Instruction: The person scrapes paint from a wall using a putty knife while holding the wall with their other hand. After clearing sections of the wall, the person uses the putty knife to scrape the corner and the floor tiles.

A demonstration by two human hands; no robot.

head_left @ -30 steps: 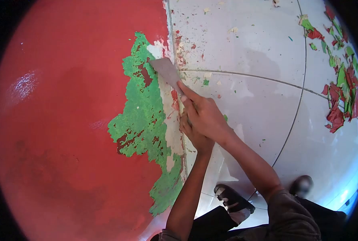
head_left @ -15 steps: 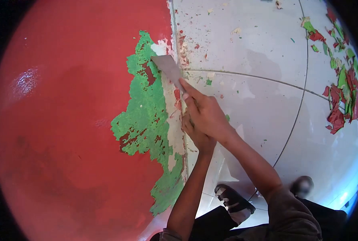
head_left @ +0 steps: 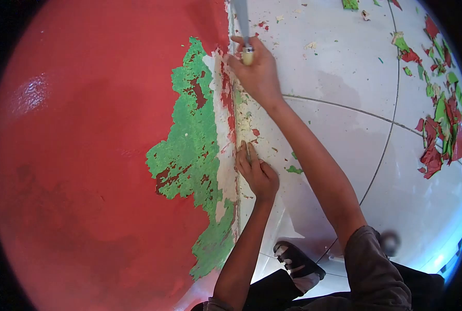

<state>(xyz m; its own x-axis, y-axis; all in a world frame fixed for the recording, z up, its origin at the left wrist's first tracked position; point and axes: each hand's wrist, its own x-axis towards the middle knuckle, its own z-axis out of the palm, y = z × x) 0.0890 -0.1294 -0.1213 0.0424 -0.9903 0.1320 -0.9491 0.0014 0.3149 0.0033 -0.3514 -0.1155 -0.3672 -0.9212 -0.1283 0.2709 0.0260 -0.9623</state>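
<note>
Right of the green patch [head_left: 192,129], my right hand [head_left: 257,72] grips the scraper [head_left: 248,55] near the patch's top; lower down, my left hand [head_left: 259,179] is loosely open.

Scraper [head_left: 243,23] blurred, blade end cut off

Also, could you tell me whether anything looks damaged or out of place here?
A ragged green patch breaks the otherwise red painted surface, with an off-white strip exposed beside it. Torn paint flakes litter the white tiles at right.
</note>
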